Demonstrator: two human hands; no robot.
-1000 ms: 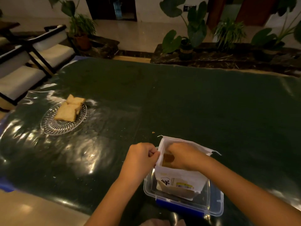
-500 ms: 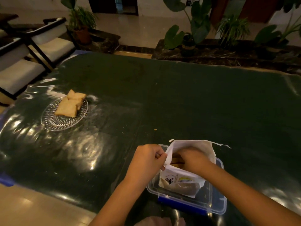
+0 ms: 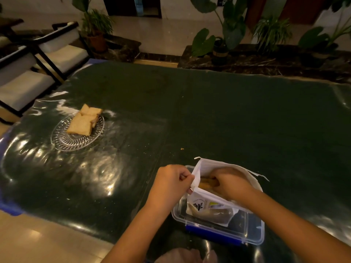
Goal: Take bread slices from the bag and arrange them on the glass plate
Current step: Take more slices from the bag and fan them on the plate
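White bag (image 3: 204, 201) in a clear box (image 3: 252, 235): left hand (image 3: 171, 182) pinches its rim, right hand (image 3: 230, 184) inside grips a golden slice (image 3: 206, 182); slices (image 3: 81, 125) overlap on plate (image 3: 62, 141), far left.

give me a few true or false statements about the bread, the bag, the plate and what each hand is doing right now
1. The right hand reaches into the open mouth of the white bag. True.
2. The glass plate is empty. False: bread slices already lie on it.
3. The left hand pinches the bag's edge. True.
4. The bag lies flat on the bare table. False: it stands in a clear plastic container.
5. The plate is right beside the container. False: it sits well apart, to the far left.
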